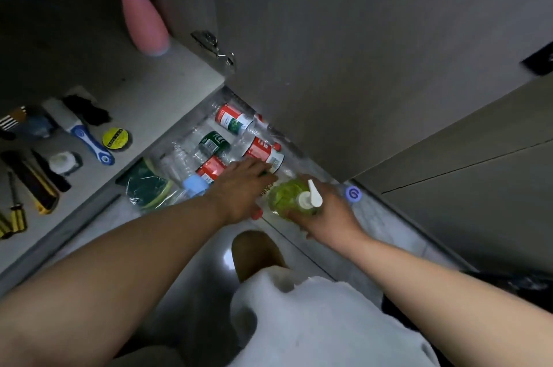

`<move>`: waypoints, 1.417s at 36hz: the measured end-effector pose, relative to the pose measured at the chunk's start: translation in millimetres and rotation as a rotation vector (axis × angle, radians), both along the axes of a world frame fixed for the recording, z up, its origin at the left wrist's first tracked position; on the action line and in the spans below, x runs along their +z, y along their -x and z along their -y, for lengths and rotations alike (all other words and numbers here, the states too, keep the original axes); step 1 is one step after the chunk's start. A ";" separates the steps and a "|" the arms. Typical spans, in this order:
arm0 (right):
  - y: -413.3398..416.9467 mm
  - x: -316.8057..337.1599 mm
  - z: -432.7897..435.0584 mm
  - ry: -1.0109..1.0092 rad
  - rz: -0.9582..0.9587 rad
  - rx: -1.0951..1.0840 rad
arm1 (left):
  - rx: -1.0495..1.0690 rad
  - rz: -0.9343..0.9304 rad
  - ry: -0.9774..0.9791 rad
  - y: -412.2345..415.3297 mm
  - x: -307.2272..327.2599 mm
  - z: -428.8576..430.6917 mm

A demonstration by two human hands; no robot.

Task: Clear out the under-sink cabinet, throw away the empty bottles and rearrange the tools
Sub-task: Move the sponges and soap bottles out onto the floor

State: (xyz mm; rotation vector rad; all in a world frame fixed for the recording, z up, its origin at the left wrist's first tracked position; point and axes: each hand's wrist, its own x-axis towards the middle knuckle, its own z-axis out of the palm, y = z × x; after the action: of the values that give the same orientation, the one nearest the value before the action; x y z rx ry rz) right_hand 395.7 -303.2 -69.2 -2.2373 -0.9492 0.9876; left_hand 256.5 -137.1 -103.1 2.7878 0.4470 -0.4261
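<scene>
Bottles (236, 139): heap of clear plastic ones with red and green labels, lying on their sides on the floor between the cabinet floor (167, 82) edge and the open door (329, 52).
Left hand (239, 190): palm down on the heap, fingers reaching in beside a red-label bottle. Fingertips are hidden, so I can't tell if it has hold of anything.
Right hand (326, 214): fingers wrapped round the green pump bottle (287, 196), white pump up, at the near end of the heap, just right of the left hand.
Heap, near left: blue-capped bottle (194, 184) and a green pack in clear wrap (149, 187), touching the pile.
Tools: I see them spread on the cabinet floor at left: blue-handled tool (89, 139), yellow tape roll (115, 137) just beside it, white roll (61, 161), yellow-and-black tool (33, 184), screwdrivers (15, 211) at the frame edge.
Back of cabinet: pink spray bottle (146, 22) upright, near the door hinge (212, 46).
Right of right hand: purple-capped item (353, 193), too blurry for me to identify.
</scene>
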 end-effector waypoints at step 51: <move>-1.4 -80.8 37.2 0.541 -0.125 -0.356 | 0.535 0.094 -0.236 74.4 -8.2 -18.5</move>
State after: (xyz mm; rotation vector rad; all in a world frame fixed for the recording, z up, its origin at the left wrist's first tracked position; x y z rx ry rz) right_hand 397.1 -340.4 -150.0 -2.6086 -0.2186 1.3031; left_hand 182.1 -118.6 -111.3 2.7291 1.2439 -0.1237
